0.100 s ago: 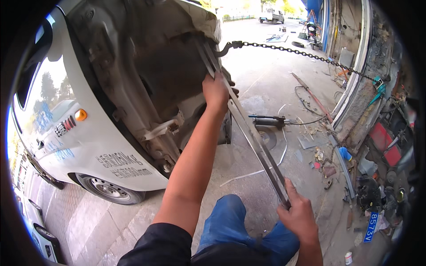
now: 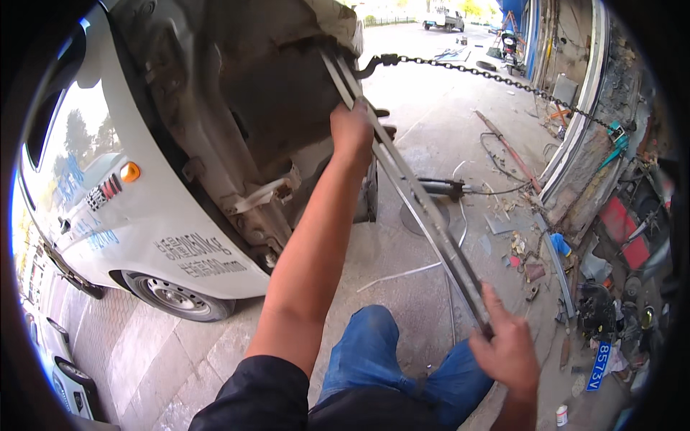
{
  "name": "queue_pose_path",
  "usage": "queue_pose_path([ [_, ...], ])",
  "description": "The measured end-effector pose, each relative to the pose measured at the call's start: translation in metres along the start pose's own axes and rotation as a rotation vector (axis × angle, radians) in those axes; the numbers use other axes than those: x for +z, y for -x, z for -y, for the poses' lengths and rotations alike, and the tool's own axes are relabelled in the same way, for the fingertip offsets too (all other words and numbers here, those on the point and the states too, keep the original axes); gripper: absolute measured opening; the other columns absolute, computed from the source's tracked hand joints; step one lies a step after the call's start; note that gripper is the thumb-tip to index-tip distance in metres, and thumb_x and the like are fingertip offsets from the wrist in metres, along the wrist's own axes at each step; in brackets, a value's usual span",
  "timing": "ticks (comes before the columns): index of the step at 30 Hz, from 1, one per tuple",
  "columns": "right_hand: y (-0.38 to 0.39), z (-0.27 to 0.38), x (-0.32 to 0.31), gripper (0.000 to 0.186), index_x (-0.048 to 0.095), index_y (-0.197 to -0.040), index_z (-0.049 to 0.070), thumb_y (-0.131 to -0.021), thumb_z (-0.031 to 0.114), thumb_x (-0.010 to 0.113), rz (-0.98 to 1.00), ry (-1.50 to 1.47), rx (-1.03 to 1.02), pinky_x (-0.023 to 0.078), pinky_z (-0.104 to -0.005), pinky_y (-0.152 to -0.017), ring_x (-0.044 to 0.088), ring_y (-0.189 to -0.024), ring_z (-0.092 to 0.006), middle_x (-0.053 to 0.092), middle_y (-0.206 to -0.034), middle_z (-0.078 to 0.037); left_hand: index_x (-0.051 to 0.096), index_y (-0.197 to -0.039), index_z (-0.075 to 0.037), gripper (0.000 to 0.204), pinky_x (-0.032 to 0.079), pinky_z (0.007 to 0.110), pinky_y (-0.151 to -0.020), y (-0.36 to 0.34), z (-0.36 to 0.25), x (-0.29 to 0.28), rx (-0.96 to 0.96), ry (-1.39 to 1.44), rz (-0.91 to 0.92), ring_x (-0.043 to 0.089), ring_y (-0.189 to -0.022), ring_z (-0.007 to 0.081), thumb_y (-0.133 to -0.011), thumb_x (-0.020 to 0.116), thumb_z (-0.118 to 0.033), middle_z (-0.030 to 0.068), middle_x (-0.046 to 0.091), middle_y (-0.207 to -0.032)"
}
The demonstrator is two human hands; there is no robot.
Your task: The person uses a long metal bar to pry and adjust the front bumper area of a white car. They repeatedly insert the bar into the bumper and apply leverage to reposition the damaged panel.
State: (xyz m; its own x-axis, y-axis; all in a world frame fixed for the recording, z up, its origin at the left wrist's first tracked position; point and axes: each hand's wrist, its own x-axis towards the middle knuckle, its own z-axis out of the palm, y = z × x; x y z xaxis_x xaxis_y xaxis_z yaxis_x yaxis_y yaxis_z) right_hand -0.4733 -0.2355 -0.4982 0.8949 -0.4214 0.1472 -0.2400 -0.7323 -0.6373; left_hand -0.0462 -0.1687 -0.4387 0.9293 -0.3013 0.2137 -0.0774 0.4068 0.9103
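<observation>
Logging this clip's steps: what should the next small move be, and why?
Probably swing the metal bar slightly away from the chain hook: the hook appears close beside its upper end, while the left hand grips it partway up and the right hand holds its lower end.

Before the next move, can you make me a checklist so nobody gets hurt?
1. Left hand wrapped around the long metal bar: ok.
2. Right hand at the bar's lower end: ok.
3. Hands protected: not ok, both are bare.
4. Bar's upper end steady by the white van: cannot tell, its contact is unclear.
5. Hook on the chain firmly caught: cannot tell.
6. Floor under the bar clear: not ok, a thin pale strip lies there.
</observation>
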Motion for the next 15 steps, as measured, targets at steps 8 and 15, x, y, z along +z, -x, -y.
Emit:
queue_pose_path([
  [8,0.007,0.035,-0.084,0.076,0.052,-0.152,-0.009,-0.079,0.008,0.071,0.01,0.123,-0.16,0.057,-0.0406,-0.069,0.073,-0.068,-0.0348,0.072,-0.088,-0.028,0.058,-0.123,0.022,0.037,0.066,0.052,-0.077,0.004,-0.024,0.009,0.068,-0.03,0.178,0.077,-0.089,0.0446,-0.106,0.041,-0.006,0.0307,0.072,-0.113],
  [15,0.016,0.058,-0.119,0.085,0.053,-0.149,-0.012,-0.068,0.01,0.064,0.078,0.165,-0.022,0.056,-0.0389,-0.072,0.071,-0.069,-0.0304,0.072,-0.091,-0.027,0.06,-0.117,0.016,0.029,0.066,0.053,-0.078,-0.029,-0.032,0.008,0.197,-0.075,0.139,0.077,-0.089,0.0427,-0.104,0.047,-0.007,0.0319,0.073,-0.104],
])
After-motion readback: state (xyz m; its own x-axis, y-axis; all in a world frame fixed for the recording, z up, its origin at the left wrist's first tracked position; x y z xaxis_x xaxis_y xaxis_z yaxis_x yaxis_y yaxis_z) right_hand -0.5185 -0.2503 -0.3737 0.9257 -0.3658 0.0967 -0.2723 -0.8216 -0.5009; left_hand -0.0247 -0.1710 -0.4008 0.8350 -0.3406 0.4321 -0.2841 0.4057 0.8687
